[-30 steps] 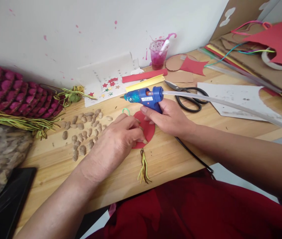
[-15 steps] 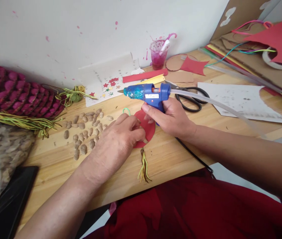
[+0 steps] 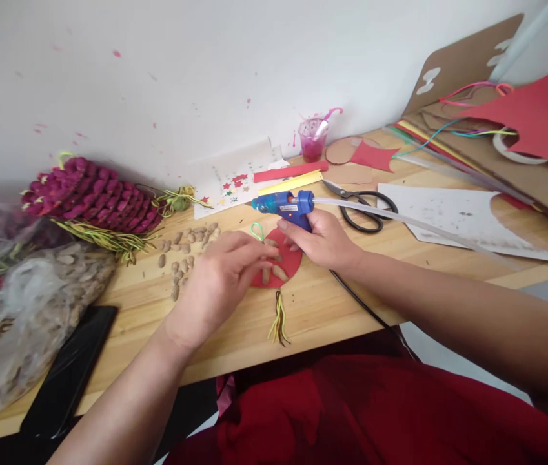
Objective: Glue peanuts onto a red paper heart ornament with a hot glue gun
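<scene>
A red paper disc (image 3: 294, 259) lies on the table with several peanuts (image 3: 280, 274) on it. It has a green loop (image 3: 257, 231) at its top and a yellow, green and dark yarn tassel (image 3: 279, 320) below. Over its left part, my left hand (image 3: 230, 265) has its fingers curled and drawn together close to the peanuts; whatever may be between the fingertips is hidden. My right hand (image 3: 324, 239) grips a blue hot glue gun (image 3: 297, 210) above the disc's upper edge, nozzle pointing left. A long clear glue stick (image 3: 399, 219) sticks out of its back.
Loose peanuts (image 3: 177, 271) lie left of the disc, near a pink cone-like craft (image 3: 94, 197), a bag of peanuts (image 3: 60, 310) and a black phone (image 3: 70, 368). Behind are black scissors (image 3: 363, 226), paper strips (image 3: 290, 172) and a pink-stained cup (image 3: 313, 139). Cardboard (image 3: 539, 174) is stacked right.
My left hand has drawn back a little to the left, uncovering more peanuts on the red disc. The glue gun stays in my right hand. The camera view has shifted.
</scene>
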`<state>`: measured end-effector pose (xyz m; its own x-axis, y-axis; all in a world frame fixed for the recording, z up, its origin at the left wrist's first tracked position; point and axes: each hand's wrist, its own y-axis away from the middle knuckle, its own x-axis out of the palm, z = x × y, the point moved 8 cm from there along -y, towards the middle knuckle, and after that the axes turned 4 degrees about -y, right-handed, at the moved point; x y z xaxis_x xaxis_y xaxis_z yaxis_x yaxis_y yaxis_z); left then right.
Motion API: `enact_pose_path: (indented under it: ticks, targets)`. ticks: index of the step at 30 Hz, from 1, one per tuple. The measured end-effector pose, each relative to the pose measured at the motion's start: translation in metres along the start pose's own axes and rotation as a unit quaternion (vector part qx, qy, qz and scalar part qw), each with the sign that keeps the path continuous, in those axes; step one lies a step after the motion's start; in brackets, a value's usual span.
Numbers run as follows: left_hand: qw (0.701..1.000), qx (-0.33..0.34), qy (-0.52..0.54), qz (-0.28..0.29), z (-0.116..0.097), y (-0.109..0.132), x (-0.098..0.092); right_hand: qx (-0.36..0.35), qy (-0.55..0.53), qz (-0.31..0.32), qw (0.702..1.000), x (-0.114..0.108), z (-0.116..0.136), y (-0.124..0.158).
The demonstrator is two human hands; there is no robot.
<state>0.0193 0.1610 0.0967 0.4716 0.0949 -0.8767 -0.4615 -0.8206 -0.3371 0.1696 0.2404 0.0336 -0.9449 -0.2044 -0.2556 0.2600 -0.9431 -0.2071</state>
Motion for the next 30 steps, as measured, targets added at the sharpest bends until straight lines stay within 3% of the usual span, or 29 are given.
enact_pose_path:
  ticks: [2, 4, 8, 11, 15, 30]
  targets:
    - [0.996, -0.085, 0.015, -0.031, 0.01, 0.012, -0.004, -0.003, -0.007, -0.001, 1.0, 0.0, 0.001, 0.0]
    - [0.988, -0.154, 0.011, -0.027, 0.016, 0.025, 0.003, -0.005, -0.014, -0.001, 1.0, 0.0, 0.001, 0.001]
    - [0.972, -0.226, 0.012, -0.056, 0.016, 0.039, 0.019, -0.013, -0.021, 0.004, 1.0, 0.001, 0.001, 0.001]
    - [0.97, -0.228, -0.033, -0.078, 0.01, 0.039, 0.023, -0.015, -0.016, 0.008, 1.0, 0.001, 0.002, 0.001]
    - [0.97, -0.219, -0.085, -0.068, 0.006, 0.035, 0.025, -0.011, -0.012, 0.012, 1.0, 0.0, 0.003, 0.001]
    - [0.98, -0.183, -0.072, -0.03, 0.005, 0.034, 0.016, -0.012, -0.015, 0.018, 1.0, 0.001, 0.002, 0.001]
